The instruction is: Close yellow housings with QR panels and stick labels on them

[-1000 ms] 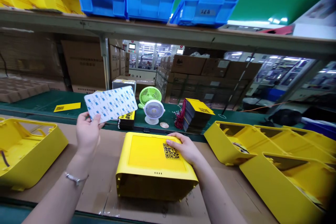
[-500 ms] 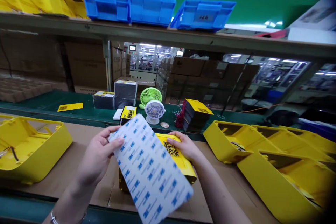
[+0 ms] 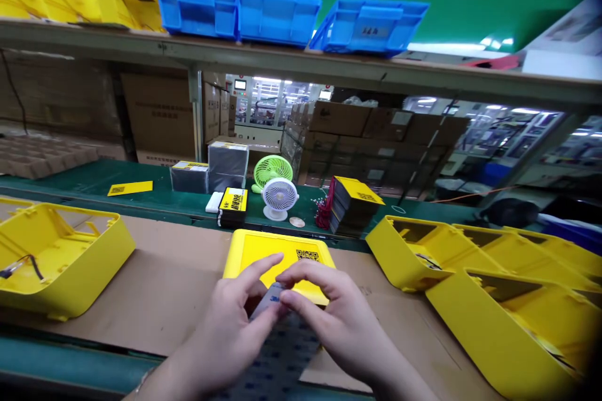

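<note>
Pinching the blue-printed sheet (image 3: 289, 351) near its upper end in the head view, I had both my left grip (image 3: 228, 319) and my right grip (image 3: 348, 319) closed on it, fingertips nearly meeting. The sheet was just in front of the yellow housing (image 3: 266, 247), which rested on the cardboard-covered worktop (image 3: 164, 288). Beyond stood 2 fans, the green fan (image 3: 273, 170) behind the white fan (image 3: 279, 195). Above, 3 blue bins (image 3: 279, 15) sat on a shelf (image 3: 282, 56).
</note>
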A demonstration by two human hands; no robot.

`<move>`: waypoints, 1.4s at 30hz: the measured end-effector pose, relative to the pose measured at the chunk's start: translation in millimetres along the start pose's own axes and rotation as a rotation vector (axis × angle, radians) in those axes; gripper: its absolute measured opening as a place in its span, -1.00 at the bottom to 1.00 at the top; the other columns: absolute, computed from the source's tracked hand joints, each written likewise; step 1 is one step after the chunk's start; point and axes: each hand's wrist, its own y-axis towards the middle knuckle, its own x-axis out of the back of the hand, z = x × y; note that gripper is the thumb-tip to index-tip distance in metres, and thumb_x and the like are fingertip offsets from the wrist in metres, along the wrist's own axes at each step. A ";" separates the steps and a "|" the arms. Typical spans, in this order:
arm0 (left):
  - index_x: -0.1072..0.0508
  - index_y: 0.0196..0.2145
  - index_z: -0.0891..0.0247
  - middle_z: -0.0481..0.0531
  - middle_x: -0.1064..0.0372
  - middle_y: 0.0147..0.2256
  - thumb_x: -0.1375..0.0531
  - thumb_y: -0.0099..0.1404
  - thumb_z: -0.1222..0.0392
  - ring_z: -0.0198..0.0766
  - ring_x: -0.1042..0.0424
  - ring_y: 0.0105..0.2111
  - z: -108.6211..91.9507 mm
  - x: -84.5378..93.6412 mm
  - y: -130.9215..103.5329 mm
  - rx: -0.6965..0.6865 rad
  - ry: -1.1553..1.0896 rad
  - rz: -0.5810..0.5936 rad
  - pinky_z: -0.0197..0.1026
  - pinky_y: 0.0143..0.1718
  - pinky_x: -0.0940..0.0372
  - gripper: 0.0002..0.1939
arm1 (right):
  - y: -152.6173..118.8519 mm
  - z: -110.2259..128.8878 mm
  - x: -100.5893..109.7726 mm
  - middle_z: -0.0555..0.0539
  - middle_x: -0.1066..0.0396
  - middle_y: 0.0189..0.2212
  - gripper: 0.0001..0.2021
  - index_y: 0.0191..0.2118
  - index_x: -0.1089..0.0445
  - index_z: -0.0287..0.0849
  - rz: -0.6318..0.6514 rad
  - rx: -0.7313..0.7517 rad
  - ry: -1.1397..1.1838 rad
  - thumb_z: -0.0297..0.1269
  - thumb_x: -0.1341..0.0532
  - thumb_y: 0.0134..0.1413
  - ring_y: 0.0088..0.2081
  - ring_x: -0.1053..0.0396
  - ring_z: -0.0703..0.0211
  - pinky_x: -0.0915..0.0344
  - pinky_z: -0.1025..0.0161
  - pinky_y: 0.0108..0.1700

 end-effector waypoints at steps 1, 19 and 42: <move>-0.25 0.08 0.10 -0.08 -0.28 -0.54 -0.17 0.16 0.11 -0.35 -0.24 -0.52 -0.2 -1.2 -0.7 0.024 -0.043 0.016 -0.31 -0.45 -0.18 -0.49 | -1.9 3.4 -1.7 0.00 -0.42 -0.37 -0.90 -0.36 -0.38 -0.13 -0.001 -0.003 0.044 -0.25 -0.16 0.06 -0.30 -0.36 0.22 -0.29 0.28 -0.21; -0.19 0.10 0.28 0.20 -0.35 -0.07 -0.04 0.13 -0.20 0.05 -0.25 0.00 15.9 -26.7 -11.2 0.463 -1.301 0.584 0.04 0.01 -0.04 -0.31 | -12.4 0.5 -3.7 -0.12 -0.30 -0.23 -0.81 -0.33 -0.29 -0.17 -0.508 0.461 -0.248 -0.60 -0.13 -0.05 -0.16 -0.25 0.08 -0.24 0.05 -0.13; -0.33 0.00 0.16 0.11 -0.31 -0.12 -0.18 0.07 -0.15 -0.12 -0.25 -0.16 2.4 -24.5 -14.4 0.269 -0.843 0.288 -0.14 -0.15 -0.10 -0.42 | -14.0 10.6 6.8 -0.10 -0.36 -0.29 -0.80 -0.21 -0.35 -0.13 -0.421 0.325 -0.385 -0.38 -0.23 -0.03 -0.21 -0.30 0.09 -0.29 0.13 -0.17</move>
